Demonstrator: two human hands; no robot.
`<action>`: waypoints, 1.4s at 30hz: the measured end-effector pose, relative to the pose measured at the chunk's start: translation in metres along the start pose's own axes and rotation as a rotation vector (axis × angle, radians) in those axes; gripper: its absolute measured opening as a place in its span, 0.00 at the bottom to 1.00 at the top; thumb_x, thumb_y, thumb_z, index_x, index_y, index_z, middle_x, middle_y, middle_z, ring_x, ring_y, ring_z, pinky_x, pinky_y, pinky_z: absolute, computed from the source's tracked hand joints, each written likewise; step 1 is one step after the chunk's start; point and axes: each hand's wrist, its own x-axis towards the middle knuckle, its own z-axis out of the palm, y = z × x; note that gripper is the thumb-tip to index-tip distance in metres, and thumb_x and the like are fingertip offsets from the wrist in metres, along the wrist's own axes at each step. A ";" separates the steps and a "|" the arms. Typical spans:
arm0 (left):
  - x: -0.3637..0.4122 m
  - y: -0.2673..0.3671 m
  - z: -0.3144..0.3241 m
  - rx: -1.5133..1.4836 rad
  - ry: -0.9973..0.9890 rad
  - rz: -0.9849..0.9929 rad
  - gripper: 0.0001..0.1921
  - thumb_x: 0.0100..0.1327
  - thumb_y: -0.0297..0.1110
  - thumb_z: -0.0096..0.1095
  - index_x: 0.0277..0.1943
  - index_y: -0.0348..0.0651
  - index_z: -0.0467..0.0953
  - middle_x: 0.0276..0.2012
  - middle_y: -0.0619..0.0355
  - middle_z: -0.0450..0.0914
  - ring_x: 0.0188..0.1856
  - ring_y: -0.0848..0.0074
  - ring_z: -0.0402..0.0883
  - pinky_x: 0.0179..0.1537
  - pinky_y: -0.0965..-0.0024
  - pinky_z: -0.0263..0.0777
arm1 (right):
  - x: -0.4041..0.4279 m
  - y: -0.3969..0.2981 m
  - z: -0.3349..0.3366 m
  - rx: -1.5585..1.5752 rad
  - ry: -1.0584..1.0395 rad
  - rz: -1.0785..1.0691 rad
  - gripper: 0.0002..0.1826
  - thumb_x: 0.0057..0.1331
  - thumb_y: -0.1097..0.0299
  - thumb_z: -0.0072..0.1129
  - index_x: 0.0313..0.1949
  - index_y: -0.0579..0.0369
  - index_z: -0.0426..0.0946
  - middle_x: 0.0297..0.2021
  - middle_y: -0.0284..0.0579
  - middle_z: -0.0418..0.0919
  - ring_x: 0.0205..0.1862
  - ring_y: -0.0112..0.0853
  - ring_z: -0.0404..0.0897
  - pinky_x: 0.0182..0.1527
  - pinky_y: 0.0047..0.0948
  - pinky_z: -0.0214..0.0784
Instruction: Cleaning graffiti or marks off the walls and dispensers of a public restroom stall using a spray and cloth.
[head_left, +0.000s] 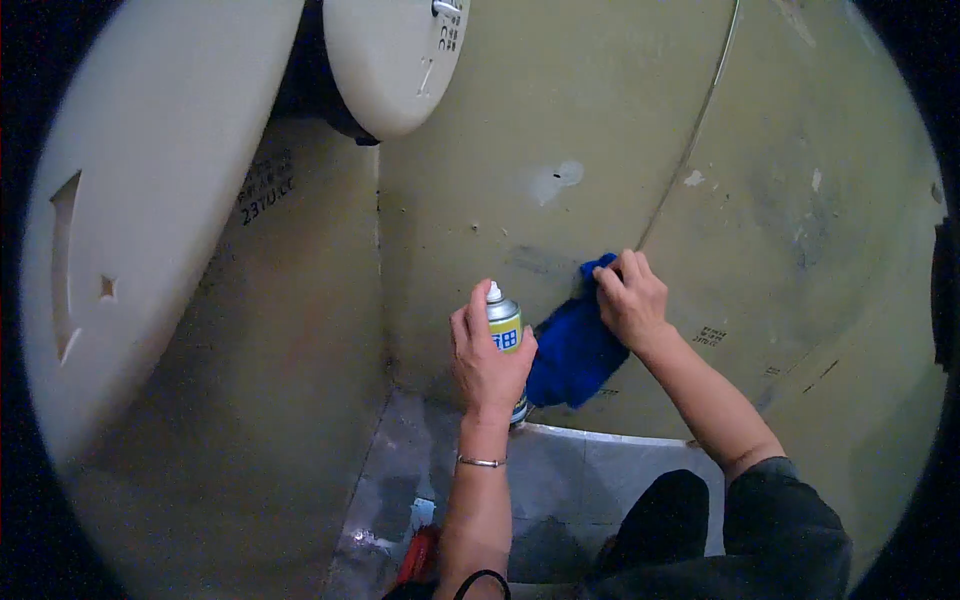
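Note:
My left hand (491, 352) is wrapped around a spray can (505, 330) with a yellow-green label that bears writing. The forefinger rests at its white nozzle, and the can stands nearly upright in front of the wall. A deep blue cloth (574, 352) hangs from my right hand (634, 296), pinched at its upper corner between thumb and fingers. The cloth's lower left side comes close to the can. Behind both hands is a stained olive-coloured wall (510, 150) with a pale patch (568, 174) and a dark smudge (531, 259).
A large pale moulded fixture (165, 135) juts in at the upper left, beside a smaller rounded white one (394, 64). A thin seam (701, 120) runs down the wall. Black stamped writing (268, 184) marks the wall. Below lies a grey tiled floor (555, 480) with a red object (420, 553).

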 end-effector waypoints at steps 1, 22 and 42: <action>0.002 -0.002 0.001 -0.025 0.008 0.026 0.41 0.47 0.24 0.75 0.67 0.47 0.65 0.53 0.43 0.75 0.54 0.49 0.77 0.56 0.53 0.72 | 0.003 -0.001 0.009 0.002 0.002 -0.005 0.07 0.51 0.70 0.61 0.32 0.47 0.76 0.32 0.44 0.70 0.36 0.42 0.76 0.29 0.39 0.73; -0.012 -0.005 0.031 -0.101 0.072 -0.054 0.43 0.47 0.28 0.77 0.68 0.49 0.64 0.53 0.44 0.75 0.55 0.49 0.76 0.56 0.51 0.72 | 0.052 -0.043 0.054 0.165 -0.062 -0.197 0.08 0.54 0.68 0.58 0.34 0.51 0.74 0.37 0.47 0.71 0.43 0.43 0.76 0.35 0.37 0.76; 0.000 0.006 0.084 0.056 -0.005 -0.028 0.40 0.50 0.29 0.74 0.68 0.52 0.64 0.52 0.44 0.74 0.54 0.48 0.77 0.54 0.52 0.73 | -0.060 0.073 0.027 0.285 -0.172 -0.290 0.08 0.55 0.67 0.59 0.35 0.50 0.75 0.38 0.46 0.72 0.41 0.42 0.75 0.33 0.37 0.75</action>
